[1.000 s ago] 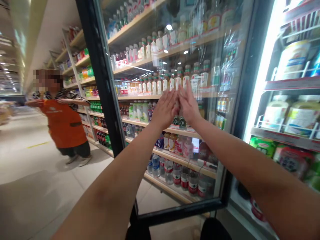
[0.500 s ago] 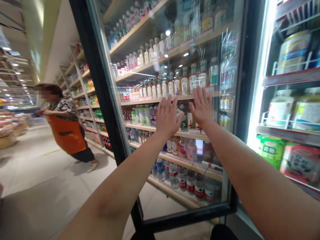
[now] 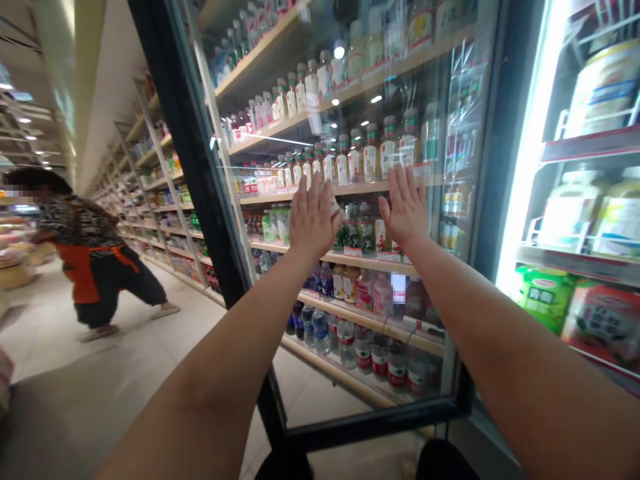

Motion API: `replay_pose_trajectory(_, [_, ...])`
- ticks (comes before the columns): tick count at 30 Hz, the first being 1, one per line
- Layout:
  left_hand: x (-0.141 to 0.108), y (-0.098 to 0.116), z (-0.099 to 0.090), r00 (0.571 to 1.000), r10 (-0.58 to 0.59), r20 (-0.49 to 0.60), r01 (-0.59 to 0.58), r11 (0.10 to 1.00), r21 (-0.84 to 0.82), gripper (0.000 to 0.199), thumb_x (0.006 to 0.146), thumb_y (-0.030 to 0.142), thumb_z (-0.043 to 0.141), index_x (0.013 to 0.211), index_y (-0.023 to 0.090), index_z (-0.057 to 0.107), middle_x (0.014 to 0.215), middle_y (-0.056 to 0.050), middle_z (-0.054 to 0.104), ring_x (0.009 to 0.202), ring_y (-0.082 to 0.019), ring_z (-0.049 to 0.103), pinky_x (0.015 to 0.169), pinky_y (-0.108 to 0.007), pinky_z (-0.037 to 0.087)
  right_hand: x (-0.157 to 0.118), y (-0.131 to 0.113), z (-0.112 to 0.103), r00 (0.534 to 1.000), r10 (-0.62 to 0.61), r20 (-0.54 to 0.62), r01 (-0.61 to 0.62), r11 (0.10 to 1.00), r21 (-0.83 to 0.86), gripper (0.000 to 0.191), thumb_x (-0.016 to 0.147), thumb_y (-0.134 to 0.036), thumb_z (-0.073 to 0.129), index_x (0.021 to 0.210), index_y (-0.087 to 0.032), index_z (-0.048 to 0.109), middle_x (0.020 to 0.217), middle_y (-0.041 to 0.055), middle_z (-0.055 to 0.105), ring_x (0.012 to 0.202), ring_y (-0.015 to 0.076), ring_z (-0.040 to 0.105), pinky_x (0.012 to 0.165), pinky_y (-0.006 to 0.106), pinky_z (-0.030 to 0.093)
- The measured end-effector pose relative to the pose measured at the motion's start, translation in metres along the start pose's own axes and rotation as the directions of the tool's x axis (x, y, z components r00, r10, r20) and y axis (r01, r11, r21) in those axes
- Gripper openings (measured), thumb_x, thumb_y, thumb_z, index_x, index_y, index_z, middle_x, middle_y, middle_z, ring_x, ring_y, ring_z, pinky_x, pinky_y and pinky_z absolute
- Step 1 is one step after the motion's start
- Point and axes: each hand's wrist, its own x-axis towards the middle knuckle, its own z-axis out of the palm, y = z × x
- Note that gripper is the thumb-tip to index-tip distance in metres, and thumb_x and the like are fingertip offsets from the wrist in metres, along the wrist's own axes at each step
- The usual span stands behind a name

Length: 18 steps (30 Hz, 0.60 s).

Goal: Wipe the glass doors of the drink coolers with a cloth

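Note:
A glass cooler door [image 3: 375, 424] with a black frame stands open in front of me. My left hand [image 3: 315, 217] lies flat against the glass near its middle, fingers stretched out. Beside its thumb shows a small pale patch, too blurred to name. To the right, my right hand [image 3: 406, 212] also faces the glass with its palm, fingers extended and thumb apart. Nothing shows in it. Both arms reach forward from the lower corners. Through the pane appear shelves of drink bottles [image 3: 370, 163].
At right, the lit cooler holds white-capped bottles [image 3: 570, 208], a green pack [image 3: 541, 293] and a red pack [image 3: 603, 320]. A person [image 3: 95, 247] with an orange apron is on the aisle floor [image 3: 165, 353] at left. Long stocked shelves [image 3: 173, 208] run behind the door.
My left hand has slid left across the glass, away from my right hand, which stays nearly in place. The person in the aisle has moved farther left.

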Motion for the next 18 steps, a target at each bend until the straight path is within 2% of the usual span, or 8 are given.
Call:
replay_pose_trajectory(2, [-0.007, 0.007, 0.003, 0.986, 0.137, 0.090, -0.139, 0.990, 0.011, 0.069, 0.107, 0.032, 0.050, 0.166, 0.004, 0.027, 0.173, -0.021, 0.022, 0.163, -0.034, 0.011, 0.133, -0.054, 0.019, 0.000, 0.000, 0.000, 1.000, 0.009, 0.013, -0.009, 1.000, -0.018, 0.068, 0.108, -0.046, 0.026, 0.168, -0.015, 0.028, 0.174, 0.0116, 0.026, 0.163, 0.0293, 0.015, 0.130, 0.062, 0.014])
replay_pose_trajectory(5, [0.002, 0.004, 0.001, 0.877, 0.414, 0.245, -0.424, 0.906, -0.015, 0.060, 0.109, 0.020, 0.041, 0.166, 0.008, 0.028, 0.173, -0.015, 0.026, 0.163, -0.028, 0.016, 0.134, -0.047, 0.021, 0.000, 0.000, -0.001, 1.000, 0.017, 0.023, -0.016, 0.999, -0.044, 0.068, 0.109, -0.048, 0.023, 0.167, -0.014, 0.030, 0.174, 0.0106, 0.024, 0.163, 0.0283, 0.015, 0.131, 0.059, 0.014])
replay_pose_trajectory(7, [0.019, -0.008, -0.005, 0.921, 0.348, 0.178, -0.356, 0.934, 0.016, 0.061, 0.106, 0.015, 0.040, 0.166, 0.012, 0.031, 0.174, -0.011, 0.024, 0.163, -0.028, 0.014, 0.134, -0.050, 0.021, 0.000, 0.000, -0.001, 1.000, 0.017, 0.023, -0.016, 0.999, -0.050, 0.069, 0.109, -0.050, 0.021, 0.167, -0.015, 0.030, 0.174, 0.0100, 0.024, 0.163, 0.0284, 0.016, 0.131, 0.059, 0.014])
replay_pose_trajectory(9, [0.033, -0.019, -0.008, 0.990, 0.135, 0.049, -0.136, 0.990, 0.032, 0.066, 0.102, 0.010, 0.040, 0.168, 0.018, 0.031, 0.175, -0.008, 0.020, 0.163, -0.030, 0.012, 0.132, -0.056, 0.023, -0.001, 0.000, -0.002, 1.000, 0.024, 0.019, -0.023, 0.998, -0.054, 0.069, 0.109, -0.051, 0.019, 0.168, -0.017, 0.030, 0.174, 0.0088, 0.025, 0.162, 0.0287, 0.018, 0.131, 0.060, 0.015])
replay_pose_trajectory(11, [0.033, -0.023, -0.008, 0.998, 0.052, 0.024, -0.052, 0.999, 0.016, 0.067, 0.101, 0.008, 0.038, 0.166, 0.022, 0.034, 0.174, -0.007, 0.024, 0.163, -0.030, 0.016, 0.131, -0.058, 0.026, -0.001, -0.001, -0.003, 0.999, 0.031, 0.024, -0.030, 0.998, -0.059, 0.069, 0.109, -0.051, 0.019, 0.168, -0.018, 0.030, 0.174, 0.0080, 0.026, 0.162, 0.0285, 0.018, 0.131, 0.060, 0.016])
replay_pose_trajectory(13, [0.020, -0.019, -0.006, 0.972, 0.198, 0.127, -0.200, 0.980, -0.005, 0.063, 0.103, 0.006, 0.035, 0.164, 0.022, 0.039, 0.171, -0.007, 0.033, 0.162, -0.027, 0.021, 0.131, -0.055, 0.028, -0.001, -0.003, -0.005, 0.999, 0.037, 0.034, -0.035, 0.997, -0.066, 0.068, 0.109, -0.049, 0.021, 0.168, -0.017, 0.030, 0.174, 0.0084, 0.025, 0.162, 0.0278, 0.018, 0.131, 0.059, 0.016])
replay_pose_trajectory(16, [0.006, -0.017, -0.004, 0.834, 0.486, 0.260, -0.487, 0.871, -0.065, 0.058, 0.105, 0.006, 0.034, 0.161, 0.017, 0.041, 0.169, -0.007, 0.038, 0.161, -0.023, 0.022, 0.132, -0.049, 0.028, -0.001, -0.005, -0.008, 0.998, 0.040, 0.051, -0.036, 0.997, -0.071, 0.067, 0.109, -0.046, 0.024, 0.168, -0.016, 0.029, 0.174, 0.0086, 0.024, 0.163, 0.0269, 0.017, 0.132, 0.058, 0.015])
replay_pose_trajectory(18, [0.011, -0.026, -0.004, 0.849, 0.485, 0.209, -0.484, 0.873, -0.058, 0.059, 0.105, 0.005, 0.033, 0.162, 0.016, 0.040, 0.170, -0.006, 0.037, 0.162, -0.022, 0.017, 0.132, -0.049, 0.026, -0.002, -0.006, -0.010, 0.997, 0.048, 0.059, -0.044, 0.996, -0.078, 0.067, 0.108, -0.045, 0.025, 0.168, -0.017, 0.029, 0.174, 0.0083, 0.023, 0.163, 0.0270, 0.017, 0.132, 0.059, 0.016])
